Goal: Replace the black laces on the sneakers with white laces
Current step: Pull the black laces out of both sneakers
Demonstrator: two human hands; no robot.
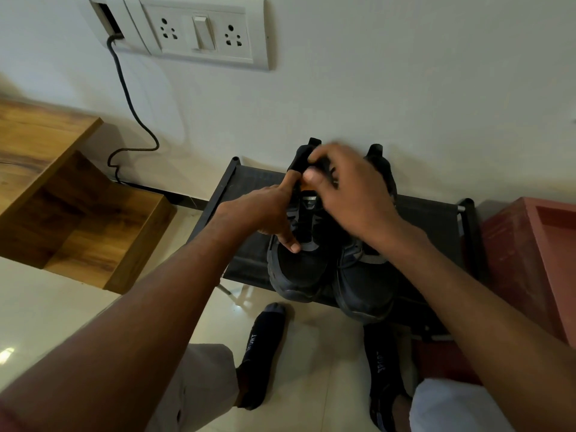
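Two black sneakers stand side by side on a black shoe rack [436, 219], toes toward me. My left hand [265, 210] rests on the left sneaker [296, 269], thumb pressing near the bottom of the lacing, index finger reaching up along the tongue. My right hand [346, 194] is over the top of the same shoe, blurred, its thumb and fingers pinching the upper part of the tongue or a black lace; I cannot tell which. The right sneaker [364, 285] is partly hidden by my right wrist. No white laces are in view.
The rack stands against a white wall with a socket panel [205, 32] and a dark cable [131, 110] hanging down. A wooden shelf unit [78, 210] is at left, a reddish crate [536, 260] at right. My feet in dark socks [261, 353] stand on the tiled floor.
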